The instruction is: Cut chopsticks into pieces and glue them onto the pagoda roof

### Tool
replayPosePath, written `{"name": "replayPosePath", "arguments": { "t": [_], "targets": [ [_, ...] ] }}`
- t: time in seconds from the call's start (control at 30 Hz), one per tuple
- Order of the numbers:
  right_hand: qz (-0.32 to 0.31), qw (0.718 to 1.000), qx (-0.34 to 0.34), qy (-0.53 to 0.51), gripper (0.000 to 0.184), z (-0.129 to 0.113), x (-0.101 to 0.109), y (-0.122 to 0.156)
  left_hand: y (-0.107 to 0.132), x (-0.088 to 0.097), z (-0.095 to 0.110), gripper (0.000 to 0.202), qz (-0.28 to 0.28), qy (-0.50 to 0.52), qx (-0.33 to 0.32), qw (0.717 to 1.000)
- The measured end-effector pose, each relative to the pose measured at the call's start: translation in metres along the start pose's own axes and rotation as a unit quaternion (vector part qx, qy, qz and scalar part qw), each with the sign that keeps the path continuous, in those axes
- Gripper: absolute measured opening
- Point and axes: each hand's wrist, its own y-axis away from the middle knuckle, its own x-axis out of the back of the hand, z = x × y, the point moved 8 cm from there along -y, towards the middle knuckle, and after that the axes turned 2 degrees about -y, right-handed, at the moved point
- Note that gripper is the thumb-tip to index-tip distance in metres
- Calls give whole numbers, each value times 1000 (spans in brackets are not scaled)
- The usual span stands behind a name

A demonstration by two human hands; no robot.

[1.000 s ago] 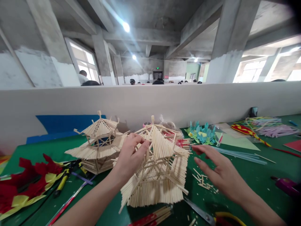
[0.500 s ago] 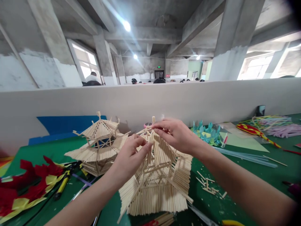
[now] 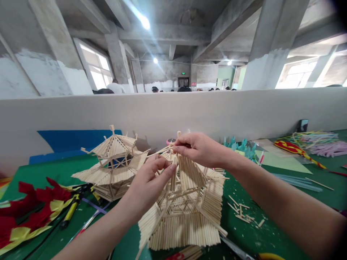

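A pavilion model (image 3: 187, 227) built of thin wooden sticks stands in front of me, with a wide lower roof and a partly covered, pointed upper roof. At its upper roof, my left hand (image 3: 151, 177) pinches a short wooden stick (image 3: 173, 177) between thumb and index finger. My right hand (image 3: 196, 146) has its fingertips closed at the peak, on what looks like the end of a thin stick; the fingers hide most of it. A finished two-tier stick pavilion (image 3: 114, 155) stands behind to the left.
Cut stick pieces (image 3: 242, 213) and scissors (image 3: 235, 249) lie to the right on the green table. Red and yellow paper (image 3: 35, 209) and a yellow-black tool (image 3: 71, 213) lie left. Teal paper pieces (image 3: 241, 146) sit at the back. A white partition (image 3: 173, 112) stands behind.
My right hand has come slightly down and left at the peak, nearer my left hand. The left hand stays almost in place. The camera view has shifted slightly.
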Motion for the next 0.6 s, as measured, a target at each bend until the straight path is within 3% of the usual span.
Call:
{"name": "replayPosePath", "arguments": {
  "t": [0.13,0.27,0.33,0.43,0.5,0.6],
  "targets": [
    [-24,1000,-8,15,25,-2,-2,0,2,3,1,29,10,-29,-13,999],
    [-46,998,-17,32,27,1,-5,-1,18,13,11,14,65,-93,-109,988],
    [-50,998,-20,41,28,1,-6,-1,34,20,20,13,128,-166,-198,957],
    [-52,997,-23,55,28,0,-7,-1,58,12,31,33,169,-280,-336,883],
    [-54,996,-24,64,27,0,-8,-1,63,2,29,38,155,-325,-370,856],
    [-58,995,-25,72,26,-1,-9,-1,62,-6,23,37,143,-349,-367,851]
  ]
}}
